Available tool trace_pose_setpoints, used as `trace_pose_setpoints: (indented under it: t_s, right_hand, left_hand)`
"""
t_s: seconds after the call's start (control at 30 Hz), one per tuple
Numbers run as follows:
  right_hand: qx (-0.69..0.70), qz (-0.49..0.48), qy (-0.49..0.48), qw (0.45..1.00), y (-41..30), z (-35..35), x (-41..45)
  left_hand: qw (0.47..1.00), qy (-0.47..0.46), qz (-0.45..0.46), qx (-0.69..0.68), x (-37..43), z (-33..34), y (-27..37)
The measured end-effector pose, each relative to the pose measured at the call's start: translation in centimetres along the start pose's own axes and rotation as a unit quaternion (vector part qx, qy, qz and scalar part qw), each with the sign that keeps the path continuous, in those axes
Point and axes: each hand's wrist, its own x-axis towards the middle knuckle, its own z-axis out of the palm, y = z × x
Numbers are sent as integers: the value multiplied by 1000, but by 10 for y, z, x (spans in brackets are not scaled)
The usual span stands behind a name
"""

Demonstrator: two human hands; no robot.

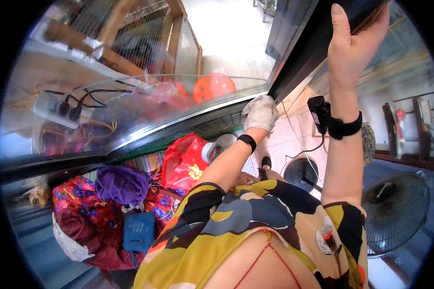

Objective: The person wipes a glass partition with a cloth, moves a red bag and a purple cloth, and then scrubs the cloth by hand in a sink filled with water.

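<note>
My left hand (pixel 257 122), mostly hidden by a crumpled white cloth (pixel 262 110), is at the lower corner of a glass panel (pixel 159 92) with a black frame. The cloth touches the frame's bottom rail there. Farther up on the right, my right hand (pixel 354 50) grips the dark upright edge (pixel 303 50) of the frame, thumb on the near face and fingers around the far side. A black device (pixel 319 112) with a cable is strapped to my right wrist, and a black band (pixel 247 143) circles the left one.
A red plastic bag (pixel 184 160), a purple cloth (pixel 121 186) and a blue pouch (pixel 139 231) lie at left on flowered fabric. A standing fan (pixel 398 213) is at right. Behind the glass are a power strip (pixel 58 108) and an orange-red perforated object (pixel 214 87).
</note>
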Motion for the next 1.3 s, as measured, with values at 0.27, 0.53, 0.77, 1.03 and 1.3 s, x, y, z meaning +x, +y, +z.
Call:
trace_pose_setpoints:
  t_s: [0.27,0.53,0.77,1.03,1.3]
  right_hand:
    - [-2,-2,-11,1000,-6,0,3]
    - [-105,-10,-4,994,0,-5,4]
    - [148,133,-78,977,-7,-34,5]
    - [35,363,-280,888,-12,-103,-141]
    - [421,671,-282,541,-52,-68,-243]
  left_hand:
    - [989,-114,-40,85,-2,-45,9]
    - [884,-130,342,291,15,-55,-56]
    - [955,-157,218,-128,-36,-121,-51]
    - [812,-60,94,-573,-75,-138,-46]
    - [888,-40,105,-446,-87,-140,-59]
